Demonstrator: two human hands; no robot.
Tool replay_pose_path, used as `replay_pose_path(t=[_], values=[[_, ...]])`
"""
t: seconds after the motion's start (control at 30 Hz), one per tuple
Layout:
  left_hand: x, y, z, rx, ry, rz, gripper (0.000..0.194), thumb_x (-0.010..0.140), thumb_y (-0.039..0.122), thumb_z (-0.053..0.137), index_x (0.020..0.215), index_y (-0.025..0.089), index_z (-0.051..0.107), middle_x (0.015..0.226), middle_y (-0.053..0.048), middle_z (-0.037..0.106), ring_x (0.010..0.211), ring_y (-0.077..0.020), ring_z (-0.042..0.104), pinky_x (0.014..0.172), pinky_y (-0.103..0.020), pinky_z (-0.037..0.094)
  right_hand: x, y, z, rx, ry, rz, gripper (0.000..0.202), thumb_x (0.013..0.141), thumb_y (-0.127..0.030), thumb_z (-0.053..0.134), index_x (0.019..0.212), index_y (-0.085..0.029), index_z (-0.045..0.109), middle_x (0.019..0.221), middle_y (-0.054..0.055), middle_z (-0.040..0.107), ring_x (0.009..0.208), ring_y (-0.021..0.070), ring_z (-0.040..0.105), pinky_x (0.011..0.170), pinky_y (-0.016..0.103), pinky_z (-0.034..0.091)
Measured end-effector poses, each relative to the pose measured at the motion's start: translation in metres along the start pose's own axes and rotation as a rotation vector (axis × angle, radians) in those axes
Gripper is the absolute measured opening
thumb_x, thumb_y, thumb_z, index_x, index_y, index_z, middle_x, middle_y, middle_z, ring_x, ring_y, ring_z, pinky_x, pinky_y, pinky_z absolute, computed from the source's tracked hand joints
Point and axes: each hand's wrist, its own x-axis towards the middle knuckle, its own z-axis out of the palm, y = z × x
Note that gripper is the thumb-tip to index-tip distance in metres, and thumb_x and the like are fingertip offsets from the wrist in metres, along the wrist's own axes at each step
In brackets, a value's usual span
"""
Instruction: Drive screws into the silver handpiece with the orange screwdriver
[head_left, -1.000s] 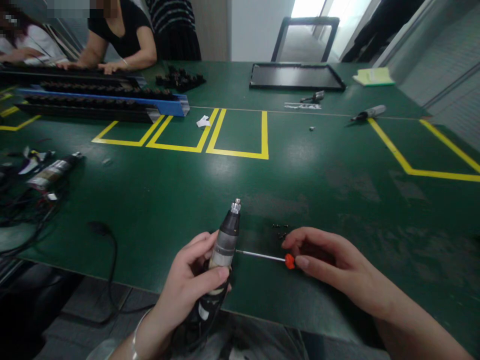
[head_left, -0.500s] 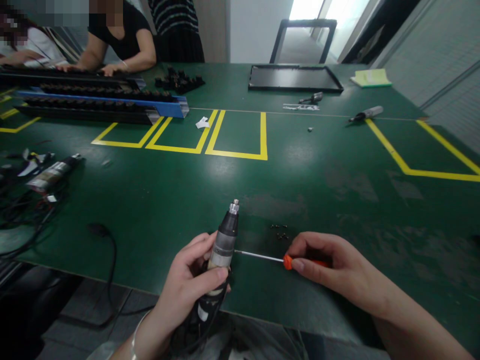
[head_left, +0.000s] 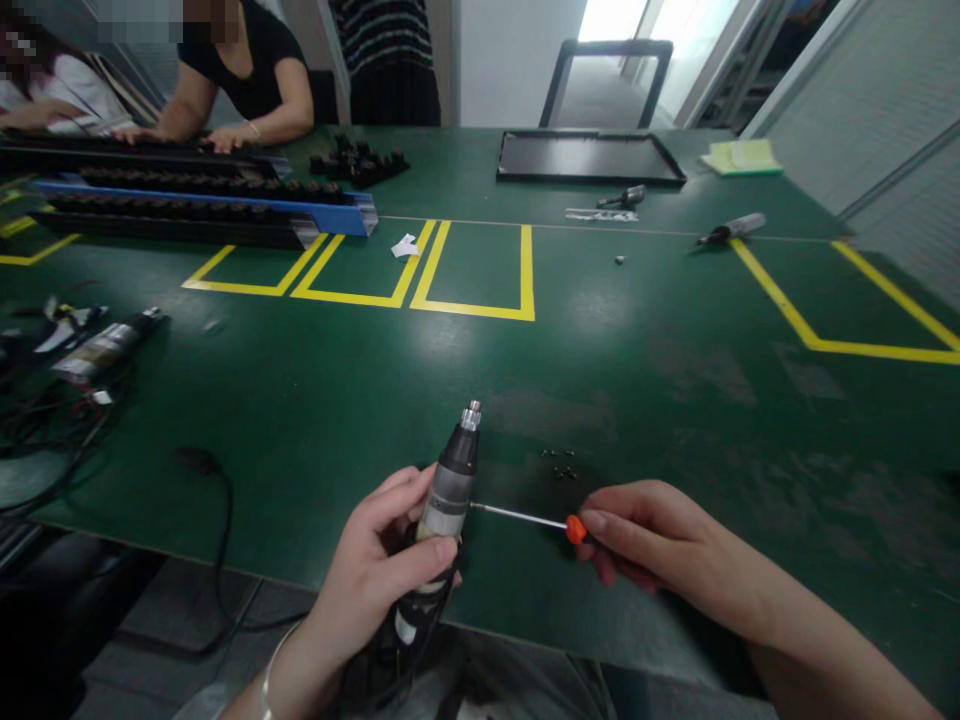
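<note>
My left hand (head_left: 390,560) is closed around the body of an electric screwdriver (head_left: 448,500), its metal nose tilted up and away from me. In my right hand (head_left: 645,540) is a screwdriver (head_left: 575,529) with an orange handle, gripped between thumb and fingers. Its thin shaft (head_left: 517,515) runs left, and the tip meets the side of the electric screwdriver's grey collar. Most of the orange handle is hidden by my fingers. Several small screws (head_left: 564,472) lie on the green table just beyond my right hand.
Another electric screwdriver (head_left: 105,348) lies at the left among cables. Black rails with a blue channel (head_left: 337,212) stand further back, where a person (head_left: 255,75) works. A black tray (head_left: 592,158), two tools (head_left: 735,229) and a yellow-green pad (head_left: 741,156) rest at the far right.
My right hand has turned about the orange handle, its thumb rising and its fingers curling below. The electric screwdriver has barely shifted, and the shaft tip stays at its side.
</note>
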Motion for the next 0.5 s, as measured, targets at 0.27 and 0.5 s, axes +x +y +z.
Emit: replay_pose_path(t=[0.27, 0.5], values=[[0.001, 0.0004, 0.0012, 0.012, -0.005, 0.005, 0.034, 0.076, 0.028, 0.088, 0.109, 0.028, 0.082, 0.087, 0.001, 0.051, 0.064, -0.0139, 0.062, 0.054, -0.025, 0.059, -0.0015, -0.0056, -0.0027, -0.001, 0.058, -0.069, 0.033, 0.081, -0.049, 0.069, 0.078, -0.016, 0.069, 0.067, 0.0, 0.057, 0.061, 0.0149, 0.047, 0.054, 0.027, 0.035], [-0.0001, 0.0021, 0.0011, 0.03, -0.016, 0.008, 0.031, 0.076, 0.027, 0.087, 0.107, 0.026, 0.082, 0.086, 0.001, 0.05, 0.065, -0.0143, 0.06, 0.053, -0.025, 0.059, -0.0023, -0.0033, -0.0036, 0.002, 0.035, -0.108, 0.031, 0.086, -0.049, 0.068, 0.079, -0.019, 0.069, 0.071, -0.001, 0.056, 0.066, 0.0166, 0.048, 0.059, 0.028, 0.036]])
